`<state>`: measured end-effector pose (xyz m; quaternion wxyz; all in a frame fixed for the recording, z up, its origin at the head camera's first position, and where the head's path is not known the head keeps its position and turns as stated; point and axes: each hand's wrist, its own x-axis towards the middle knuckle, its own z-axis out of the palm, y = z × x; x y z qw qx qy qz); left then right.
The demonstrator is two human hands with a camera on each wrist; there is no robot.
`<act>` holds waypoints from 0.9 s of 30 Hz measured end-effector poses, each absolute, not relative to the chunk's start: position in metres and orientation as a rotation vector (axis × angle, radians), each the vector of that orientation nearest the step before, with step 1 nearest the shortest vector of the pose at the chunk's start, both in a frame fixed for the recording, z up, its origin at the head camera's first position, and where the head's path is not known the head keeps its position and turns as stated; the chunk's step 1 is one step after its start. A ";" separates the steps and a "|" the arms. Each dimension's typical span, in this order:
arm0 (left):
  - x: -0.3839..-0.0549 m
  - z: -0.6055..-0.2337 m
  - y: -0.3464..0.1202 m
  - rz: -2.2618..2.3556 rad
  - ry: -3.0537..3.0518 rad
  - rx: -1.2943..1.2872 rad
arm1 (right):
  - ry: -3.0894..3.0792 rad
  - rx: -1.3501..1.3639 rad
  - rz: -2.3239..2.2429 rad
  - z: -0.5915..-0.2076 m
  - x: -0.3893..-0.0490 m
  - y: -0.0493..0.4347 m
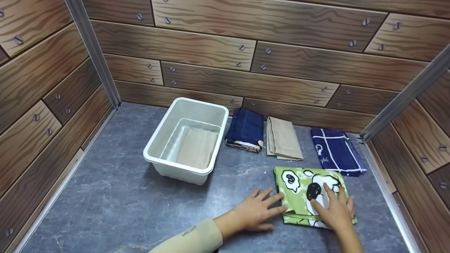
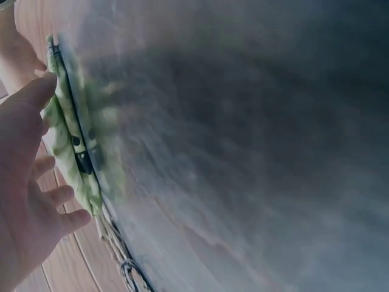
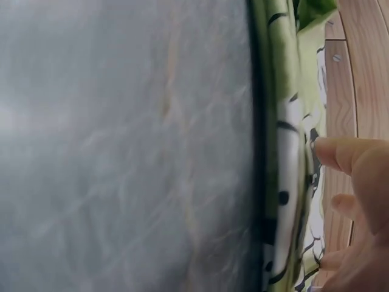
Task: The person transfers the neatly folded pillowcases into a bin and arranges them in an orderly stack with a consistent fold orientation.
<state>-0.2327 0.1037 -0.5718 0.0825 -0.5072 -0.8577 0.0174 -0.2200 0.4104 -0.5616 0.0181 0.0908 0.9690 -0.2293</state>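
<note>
A folded green cloth (image 1: pixel 299 205) with a black-and-white cartoon print lies flat at the front right of the grey surface. My right hand (image 1: pixel 335 209) rests on its right part with fingers spread. At the cloth's left edge is my left hand (image 1: pixel 255 212), fingers apart and fairly straight, the tips at the fabric. In the left wrist view the left hand (image 2: pixel 30 176) shows beside the thin folded edge of the green cloth (image 2: pixel 73 140). The right wrist view shows the right fingers (image 3: pixel 340 152) against the top of the layered cloth (image 3: pixel 289 164).
A white plastic tub (image 1: pixel 151 154) stands left of centre with a folded beige cloth (image 1: pixel 198 147) inside. Along the back wall lie a folded navy cloth (image 1: pixel 245 126), another beige cloth (image 1: pixel 284 137) and a blue checked cloth (image 1: pixel 335 151). Wood-patterned walls (image 1: pixel 211 77) enclose the surface.
</note>
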 end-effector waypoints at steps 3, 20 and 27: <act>-0.231 -0.572 0.109 0.054 -2.555 -1.530 | 2.958 0.280 -0.687 -0.565 -0.219 0.412; -0.232 -0.578 0.109 0.115 -2.617 -1.559 | 2.961 0.227 -0.676 -0.572 -0.214 0.405; -0.227 -0.576 0.104 0.083 -2.613 -1.566 | 2.957 0.223 -0.669 -0.573 -0.211 0.398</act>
